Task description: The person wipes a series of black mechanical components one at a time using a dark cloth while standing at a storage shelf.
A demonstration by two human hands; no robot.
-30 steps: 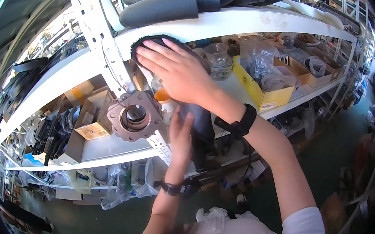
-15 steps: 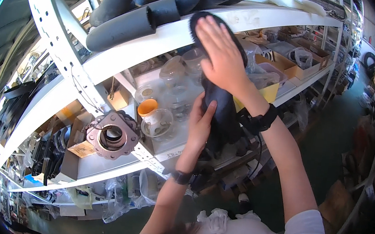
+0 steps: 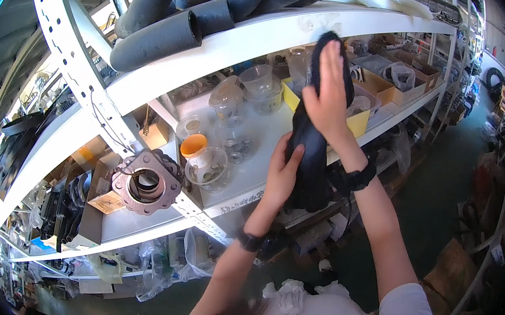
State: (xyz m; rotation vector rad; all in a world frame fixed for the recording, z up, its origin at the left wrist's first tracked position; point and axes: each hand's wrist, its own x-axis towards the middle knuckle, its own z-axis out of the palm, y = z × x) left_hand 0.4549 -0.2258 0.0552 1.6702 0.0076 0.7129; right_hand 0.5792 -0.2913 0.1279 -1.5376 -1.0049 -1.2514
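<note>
A long black cloth (image 3: 310, 166) with a fuzzy upper end hangs in front of me, its top near the white shelf beam (image 3: 272, 31). My left hand (image 3: 283, 174) grips its lower part from the left, thumb across the front. Higher up, my right hand (image 3: 330, 107) lies flat against the fuzzy end with its fingers stretched upward. Smudges mark the beam just above the fingertips; whether the cloth touches the beam I cannot tell.
Thick black rubber hoses (image 3: 160, 40) lie on the upper shelf. Below stand clear plastic tubs (image 3: 205, 168), an orange cup (image 3: 193, 146) and a yellow box (image 3: 357, 124). A rusty metal flange (image 3: 146, 181) projects by the white upright (image 3: 78, 56).
Both hands and the cloth have moved right. The cloth's fuzzy end has dropped slightly and turned more upright, and its broad face is now seen more edge-on.
</note>
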